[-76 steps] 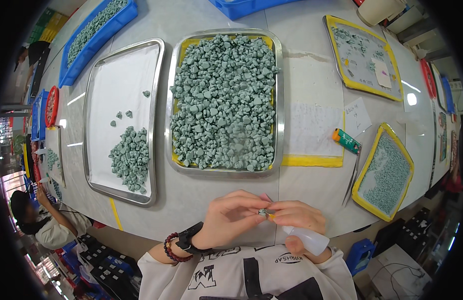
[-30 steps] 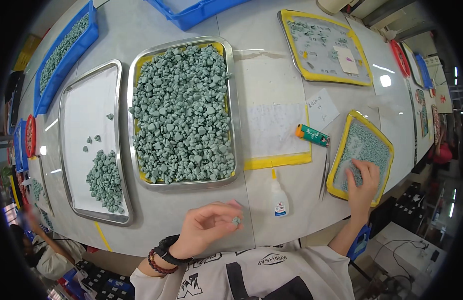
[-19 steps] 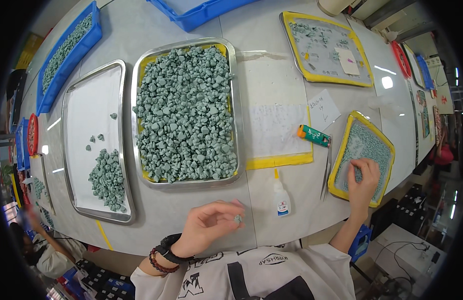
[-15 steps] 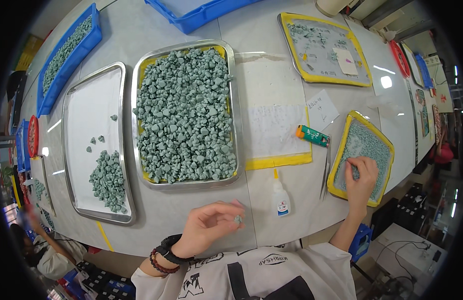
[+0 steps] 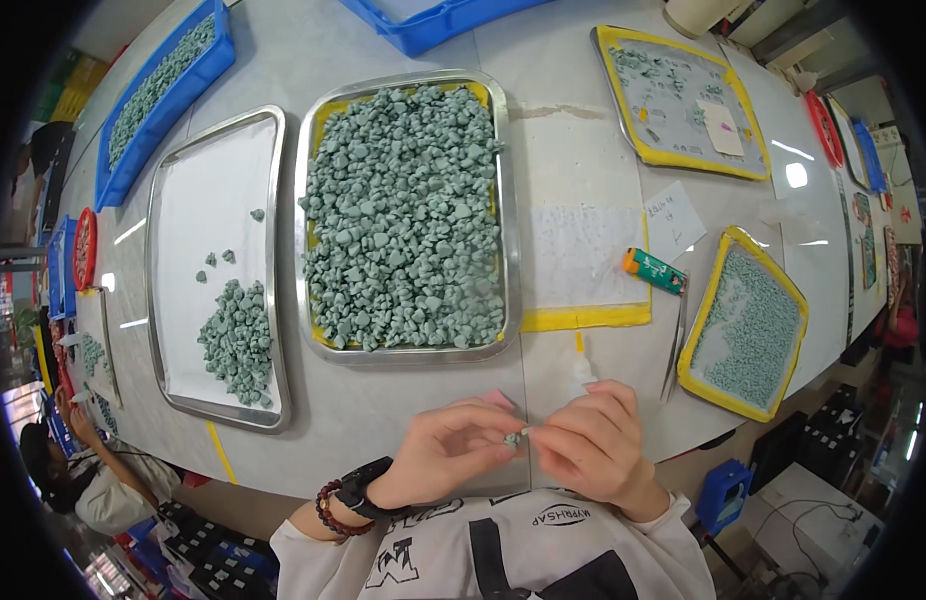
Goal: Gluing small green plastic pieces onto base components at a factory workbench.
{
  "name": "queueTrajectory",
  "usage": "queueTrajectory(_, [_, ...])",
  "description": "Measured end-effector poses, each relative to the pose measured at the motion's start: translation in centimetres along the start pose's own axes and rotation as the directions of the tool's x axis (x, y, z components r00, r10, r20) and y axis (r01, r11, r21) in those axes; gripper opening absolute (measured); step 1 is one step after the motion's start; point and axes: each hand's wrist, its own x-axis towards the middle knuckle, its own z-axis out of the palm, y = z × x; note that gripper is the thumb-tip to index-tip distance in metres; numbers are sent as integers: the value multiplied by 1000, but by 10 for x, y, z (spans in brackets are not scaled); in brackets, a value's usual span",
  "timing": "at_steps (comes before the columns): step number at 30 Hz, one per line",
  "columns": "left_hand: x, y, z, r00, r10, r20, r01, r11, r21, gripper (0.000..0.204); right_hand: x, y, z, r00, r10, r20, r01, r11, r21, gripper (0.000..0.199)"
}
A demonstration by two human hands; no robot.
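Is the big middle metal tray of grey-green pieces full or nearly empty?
Full. The middle metal tray is heaped nearly edge to edge with grey-green pieces; only slivers of its yellow lining show.

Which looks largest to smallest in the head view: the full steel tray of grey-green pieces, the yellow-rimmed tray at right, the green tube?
1. Full steel tray of grey-green pieces.
2. Yellow-rimmed tray at right, though fisheye bending near the rim may shrink it.
3. Green tube.

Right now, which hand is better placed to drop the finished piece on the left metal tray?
Probably left: the left hand pinches the small green piece and sits nearer the left metal tray; the right hand is farther.
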Motion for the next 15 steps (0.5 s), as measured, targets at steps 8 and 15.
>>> queueTrajectory(8, [-4, 5, -7, 999, -40, 35, 40, 999, -4, 18, 2, -5, 11, 1000, -15, -10, 16, 997, 79, 28])
queueTrajectory(15, [-2, 0, -17, 996, -2, 93, -6, 996, 90, 8, 10, -2, 5, 992, -65, 108, 48, 988, 150, 26])
